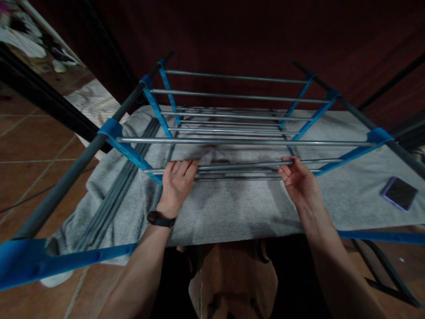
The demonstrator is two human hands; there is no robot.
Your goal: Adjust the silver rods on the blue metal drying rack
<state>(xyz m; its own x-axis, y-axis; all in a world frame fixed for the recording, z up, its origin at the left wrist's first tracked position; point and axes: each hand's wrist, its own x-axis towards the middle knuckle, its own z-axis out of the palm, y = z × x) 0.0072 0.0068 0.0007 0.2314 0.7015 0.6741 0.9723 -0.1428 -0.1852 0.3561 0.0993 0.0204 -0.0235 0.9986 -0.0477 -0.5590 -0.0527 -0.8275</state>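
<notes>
A rack frame of grey metal tubes and blue plastic brackets [352, 156] stands over a grey towel. My left hand [179, 180] is closed, palm down, around the left part of a thin metal tube [239, 167], close to the left blue bracket [133, 156]. Near the tube's right end, my right hand [301, 180] pinches it between thumb and fingers, palm turned up. This tube lies just in front of another crossbar [327, 161] that reaches the right bracket. Whether the held tube touches that crossbar, I cannot tell.
Several loose grey tubes [114, 199] lie on the grey towel [232, 212] at left. A phone [399, 193] rests on the towel at right. Blue brackets [23, 261] stick out near me, and a dark red surface [239, 40] rises behind the rack.
</notes>
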